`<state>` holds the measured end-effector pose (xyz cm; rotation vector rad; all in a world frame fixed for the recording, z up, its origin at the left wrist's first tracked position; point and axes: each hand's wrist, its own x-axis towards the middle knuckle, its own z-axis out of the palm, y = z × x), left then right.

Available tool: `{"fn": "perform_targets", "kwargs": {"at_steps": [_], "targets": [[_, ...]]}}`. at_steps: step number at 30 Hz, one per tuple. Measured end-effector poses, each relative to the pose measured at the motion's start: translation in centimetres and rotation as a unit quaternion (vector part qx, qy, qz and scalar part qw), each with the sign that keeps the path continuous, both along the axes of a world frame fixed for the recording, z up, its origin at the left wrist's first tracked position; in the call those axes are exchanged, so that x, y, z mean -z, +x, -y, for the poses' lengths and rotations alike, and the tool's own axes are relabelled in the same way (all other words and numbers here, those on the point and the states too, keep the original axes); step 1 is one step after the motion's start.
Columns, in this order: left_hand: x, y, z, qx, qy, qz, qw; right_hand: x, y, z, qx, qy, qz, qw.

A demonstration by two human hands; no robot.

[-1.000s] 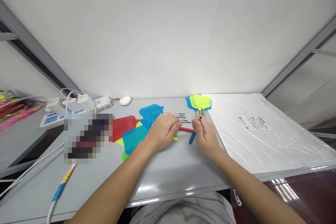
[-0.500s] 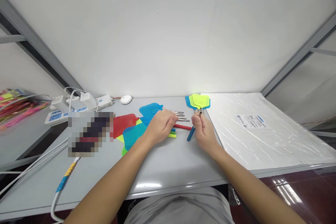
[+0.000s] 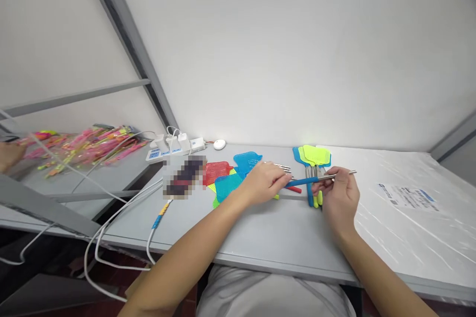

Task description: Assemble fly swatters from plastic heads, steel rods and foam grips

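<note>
A metal rod with a blue handle (image 3: 303, 182) lies nearly level between my hands. My right hand (image 3: 341, 197) is closed on its metal part, and the rod's tip sticks out to the right. My left hand (image 3: 265, 182) is closed at the left end of the blue handle, which its fingers partly cover. Under and beside my left hand lie loose fly swatter heads: blue (image 3: 247, 161), red (image 3: 216, 172) and teal (image 3: 227, 187). Metal rods (image 3: 283, 166) and a red handle (image 3: 295, 189) show there too. Behind my right hand are fly swatters with yellow (image 3: 315, 154) and blue heads.
A white wrapped board (image 3: 394, 228) covers the table's right side. To the left are a power strip (image 3: 156, 154) with plugs, a white round device (image 3: 219, 144), a pixelated object (image 3: 184, 177) and cables. Another person's hand (image 3: 10, 155) is beside packed pink items (image 3: 92, 143).
The view has swung left. My right hand has turned the blue-handled rod from steeply tilted to nearly level, and the handle's end now meets my left hand.
</note>
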<state>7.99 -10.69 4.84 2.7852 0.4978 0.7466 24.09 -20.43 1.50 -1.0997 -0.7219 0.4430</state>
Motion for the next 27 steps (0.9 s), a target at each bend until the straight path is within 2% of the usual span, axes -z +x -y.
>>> {"fn": "perform_targets", "kwargs": {"at_steps": [3, 7, 13, 17, 20, 23, 25, 27], "targets": [[-0.6, -0.5, 1.0, 0.002, -0.035, -0.013, 0.999, -0.3, 0.7, -0.3, -0.041, 0.017, -0.124, 0.991], [-0.5, -1.7, 2.5, -0.054, -0.092, 0.016, 0.994, 0.5, 0.4, 0.2, -0.1, 0.008, -0.221, 0.97], [1.8, -4.0, 4.6, -0.118, -0.253, 0.093, 0.956, 1.4, -1.2, 1.6, -0.166, -0.058, -0.229, 0.957], [3.5, -5.6, 6.0, -0.137, -0.32, 0.164, 0.923, 1.4, -1.8, 2.1, -0.207, -0.084, -0.224, 0.949], [3.9, -6.2, 6.5, -0.135, -0.351, 0.173, 0.91, 1.7, -2.0, 2.2, -0.229, -0.095, -0.23, 0.941], [3.9, -6.4, 6.4, -0.144, -0.355, 0.14, 0.913, 1.9, -2.0, 2.2, -0.243, -0.117, -0.241, 0.932], [4.0, -6.7, 6.1, -0.169, -0.311, 0.107, 0.929, 1.8, -1.7, 2.1, -0.256, -0.142, -0.234, 0.927], [4.2, -7.1, 5.6, -0.183, -0.234, 0.059, 0.953, 1.6, -1.1, 2.3, -0.25, -0.173, -0.18, 0.936]]}}
